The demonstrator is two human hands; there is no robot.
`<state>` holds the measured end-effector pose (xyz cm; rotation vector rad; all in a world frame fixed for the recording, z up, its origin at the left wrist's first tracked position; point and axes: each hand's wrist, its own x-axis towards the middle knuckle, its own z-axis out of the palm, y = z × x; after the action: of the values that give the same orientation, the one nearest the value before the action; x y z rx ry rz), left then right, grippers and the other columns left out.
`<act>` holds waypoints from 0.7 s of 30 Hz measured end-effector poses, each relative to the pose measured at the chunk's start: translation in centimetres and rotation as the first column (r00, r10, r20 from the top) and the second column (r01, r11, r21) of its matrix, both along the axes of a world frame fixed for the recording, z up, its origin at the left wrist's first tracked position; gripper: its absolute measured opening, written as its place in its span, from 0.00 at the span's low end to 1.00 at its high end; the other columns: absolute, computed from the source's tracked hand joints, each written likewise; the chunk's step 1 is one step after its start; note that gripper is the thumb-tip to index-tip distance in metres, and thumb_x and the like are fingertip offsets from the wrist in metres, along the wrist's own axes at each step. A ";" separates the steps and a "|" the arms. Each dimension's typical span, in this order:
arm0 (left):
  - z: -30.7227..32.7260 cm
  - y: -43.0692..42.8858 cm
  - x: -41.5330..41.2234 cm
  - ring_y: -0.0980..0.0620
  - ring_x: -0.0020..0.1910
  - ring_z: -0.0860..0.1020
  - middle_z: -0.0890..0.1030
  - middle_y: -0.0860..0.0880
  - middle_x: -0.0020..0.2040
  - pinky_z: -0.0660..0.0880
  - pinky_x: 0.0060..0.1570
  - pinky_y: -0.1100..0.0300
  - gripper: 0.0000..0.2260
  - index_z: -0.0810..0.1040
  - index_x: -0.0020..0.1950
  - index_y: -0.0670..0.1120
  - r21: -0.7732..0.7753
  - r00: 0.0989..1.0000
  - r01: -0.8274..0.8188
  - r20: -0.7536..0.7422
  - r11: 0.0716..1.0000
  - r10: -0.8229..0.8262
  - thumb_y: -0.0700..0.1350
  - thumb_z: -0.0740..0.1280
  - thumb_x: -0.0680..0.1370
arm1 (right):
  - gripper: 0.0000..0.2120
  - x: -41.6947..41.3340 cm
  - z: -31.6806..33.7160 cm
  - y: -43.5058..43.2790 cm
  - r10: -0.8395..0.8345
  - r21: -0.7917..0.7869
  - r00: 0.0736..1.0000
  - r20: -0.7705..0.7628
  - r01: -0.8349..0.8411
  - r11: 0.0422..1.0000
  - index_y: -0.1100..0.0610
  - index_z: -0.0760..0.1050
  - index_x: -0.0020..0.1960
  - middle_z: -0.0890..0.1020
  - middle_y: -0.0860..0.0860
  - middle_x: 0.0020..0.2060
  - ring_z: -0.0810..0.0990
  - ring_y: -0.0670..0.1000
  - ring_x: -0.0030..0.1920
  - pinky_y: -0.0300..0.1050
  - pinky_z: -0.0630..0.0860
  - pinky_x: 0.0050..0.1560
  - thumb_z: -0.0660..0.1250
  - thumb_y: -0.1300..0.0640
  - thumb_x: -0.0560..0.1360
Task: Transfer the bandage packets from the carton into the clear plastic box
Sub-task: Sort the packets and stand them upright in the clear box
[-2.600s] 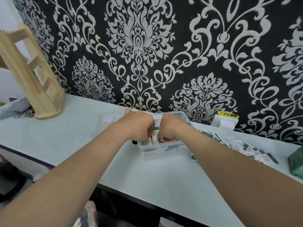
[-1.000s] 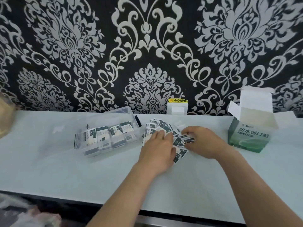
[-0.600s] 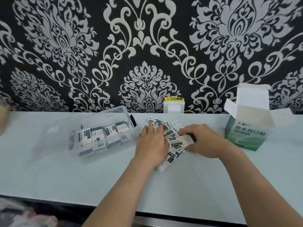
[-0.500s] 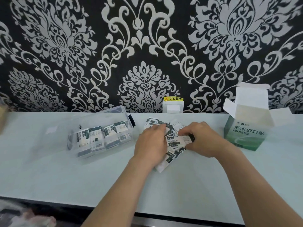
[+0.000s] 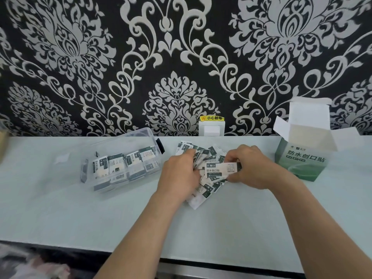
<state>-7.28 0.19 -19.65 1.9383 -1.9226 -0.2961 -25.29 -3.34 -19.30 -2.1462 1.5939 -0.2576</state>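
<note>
A loose pile of white-and-dark-green bandage packets [image 5: 203, 190] lies on the pale table between the box and the carton. My left hand [image 5: 179, 176] curls over the pile's left side, gripping packets. My right hand [image 5: 251, 168] pinches one packet [image 5: 219, 170] at its right end, held flat above the pile. The clear plastic box [image 5: 112, 186] stands open to the left with several packets upright inside. The green carton [image 5: 302, 160] stands at the right, flaps open.
A white wall socket [image 5: 211, 128] with a yellow warning label sits on the patterned wall behind the pile. The table's dark front edge [image 5: 141, 256] runs along the bottom. A sliver of a wooden object [image 5: 3, 137] shows at the far left.
Both hands left the plastic box and moved right to the loose pile. They have gathered the spread packets together, and my right hand has lifted one packet.
</note>
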 end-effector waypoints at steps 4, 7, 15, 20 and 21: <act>0.4 0.1 0.4 0.45 0.43 0.80 0.83 0.47 0.44 0.76 0.43 0.55 0.10 0.80 0.56 0.49 -0.072 0.999 -0.030 0.022 0.997 0.032 0.40 0.62 0.78 | 0.08 0.0 0.0 0.2 -0.006 -0.033 0.999 0.046 0.007 0.999 0.49 0.78 0.52 0.74 0.47 0.46 0.67 0.50 0.53 0.45 0.70 0.52 0.70 0.57 0.73; 0.8 0.3 0.7 0.47 0.42 0.80 0.84 0.48 0.45 0.77 0.44 0.55 0.12 0.81 0.56 0.50 -0.142 0.998 -0.063 -0.032 0.988 0.059 0.40 0.62 0.78 | 0.04 -0.5 0.6 0.4 -0.029 -0.008 0.986 0.165 0.031 0.999 0.50 0.79 0.44 0.76 0.45 0.34 0.72 0.48 0.36 0.39 0.68 0.34 0.68 0.59 0.74; 2.3 0.8 0.9 0.65 0.45 0.81 0.83 0.62 0.44 0.77 0.51 0.66 0.14 0.82 0.46 0.58 -0.197 0.783 -0.125 -0.622 0.972 -0.025 0.37 0.70 0.75 | 0.10 -0.8 2.2 1.1 -0.213 0.397 0.732 0.647 -0.084 0.914 0.60 0.81 0.53 0.81 0.58 0.33 0.75 0.47 0.30 0.38 0.69 0.33 0.64 0.68 0.77; 1.0 1.3 0.8 0.60 0.45 0.81 0.85 0.58 0.45 0.77 0.51 0.61 0.13 0.87 0.46 0.51 -0.387 0.912 0.073 -0.347 0.919 -0.218 0.34 0.70 0.73 | 0.13 0.4 1.8 0.5 -0.493 0.601 0.418 0.763 -0.177 0.779 0.69 0.79 0.56 0.80 0.60 0.42 0.71 0.47 0.28 0.36 0.69 0.31 0.57 0.69 0.78; 0.8 1.1 0.8 0.60 0.47 0.81 0.85 0.56 0.46 0.77 0.53 0.60 0.12 0.87 0.47 0.49 -0.431 0.927 0.121 -0.273 0.894 -0.257 0.34 0.69 0.72 | 0.13 0.7 1.8 0.4 -0.535 0.630 0.380 0.755 -0.188 0.754 0.69 0.78 0.56 0.81 0.60 0.43 0.72 0.48 0.28 0.36 0.69 0.30 0.57 0.66 0.79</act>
<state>-6.48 1.33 -18.83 1.3403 -1.7848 -0.2279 -24.59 -2.93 -17.53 -0.8811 0.9599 -0.7242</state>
